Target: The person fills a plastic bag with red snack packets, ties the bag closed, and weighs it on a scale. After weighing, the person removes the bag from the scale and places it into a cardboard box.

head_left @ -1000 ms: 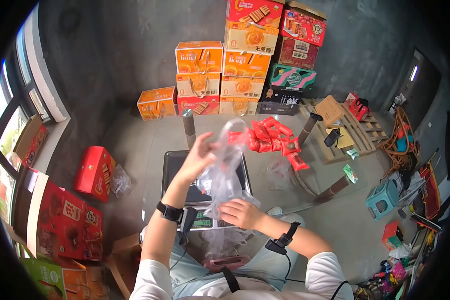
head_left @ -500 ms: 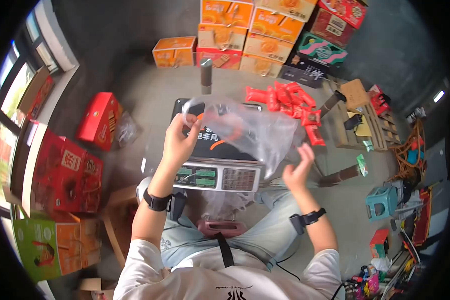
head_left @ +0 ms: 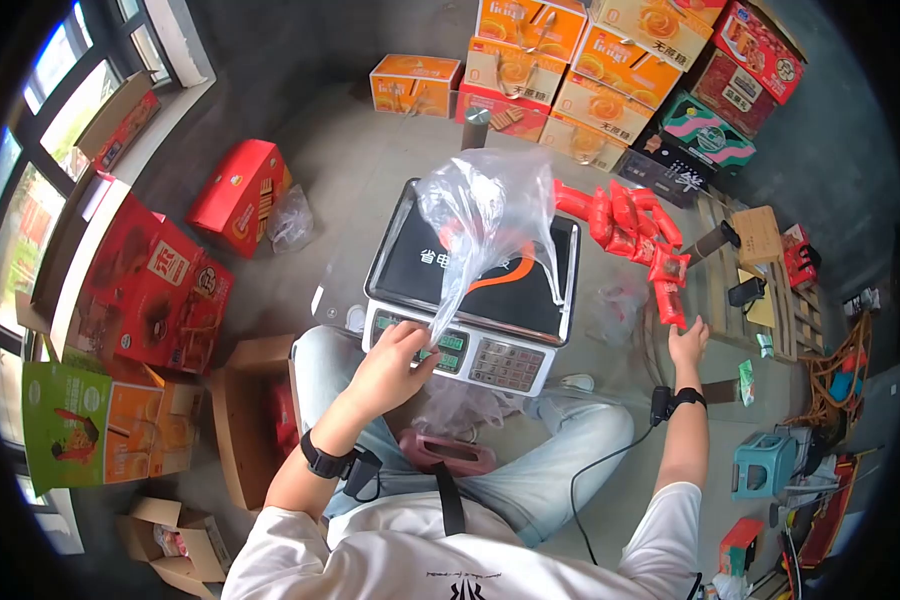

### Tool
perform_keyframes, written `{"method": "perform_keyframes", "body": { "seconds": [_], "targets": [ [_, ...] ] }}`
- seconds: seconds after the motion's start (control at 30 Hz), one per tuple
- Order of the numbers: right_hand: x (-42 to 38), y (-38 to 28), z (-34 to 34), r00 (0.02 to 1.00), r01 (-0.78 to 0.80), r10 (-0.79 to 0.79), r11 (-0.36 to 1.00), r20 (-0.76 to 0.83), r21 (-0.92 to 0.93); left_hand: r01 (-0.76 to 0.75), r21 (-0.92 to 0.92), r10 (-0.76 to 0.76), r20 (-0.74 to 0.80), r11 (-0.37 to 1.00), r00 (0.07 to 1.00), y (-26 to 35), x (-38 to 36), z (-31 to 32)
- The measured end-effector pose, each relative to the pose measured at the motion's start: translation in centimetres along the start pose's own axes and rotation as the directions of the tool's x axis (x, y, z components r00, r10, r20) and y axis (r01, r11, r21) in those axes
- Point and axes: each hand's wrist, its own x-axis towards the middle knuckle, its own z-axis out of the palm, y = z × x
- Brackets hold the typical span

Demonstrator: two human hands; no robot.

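Observation:
My left hand (head_left: 398, 362) is closed on the gathered lower end of a clear plastic bag (head_left: 490, 200), which billows up over the black top of a scale (head_left: 540, 290). The scale's panel with green displays and keypad faces me. My right hand (head_left: 688, 343) is at the near end of a pile of red wrapped packets (head_left: 625, 220), its fingertips at the lowest packet (head_left: 669, 300). Whether those fingers grip the packet cannot be made out.
Orange boxes (head_left: 525, 70) are stacked at the back. A red box (head_left: 238, 195) and a crumpled bag (head_left: 290, 220) lie left of the scale. A metal post (head_left: 476, 128) rises behind it. A wooden pallet (head_left: 785, 320) and blue stool (head_left: 763, 465) are at right.
My left hand has moved down toward the scale's panel with the bag, which has puffed upward. My right hand has left the bag's side and reached right to the red packets. The view has shifted.

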Motion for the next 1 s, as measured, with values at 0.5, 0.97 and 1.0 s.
{"method": "perform_keyframes", "body": {
  "seconds": [0.5,0.97,1.0],
  "targets": [
    [-2.5,-2.4,1.6,0.932,0.319,-0.317,0.948,-0.175,-0.018,0.104,-0.13,-0.111,-0.054,0.986,0.992,0.6,-0.6,0.2],
    [-3.7,0.5,6.9,0.974,0.19,-0.138,0.931,-0.182,0.311,-0.169,0.011,0.165,-0.285,0.985,0.944,7.2,3.5,-3.8],
    [-4.4,1.0,7.9,0.966,0.174,-0.075,0.896,-0.248,0.409,-0.154,-0.006,0.146,-0.289,0.988,0.946,6.5,3.0,-3.1]
  ]
}}
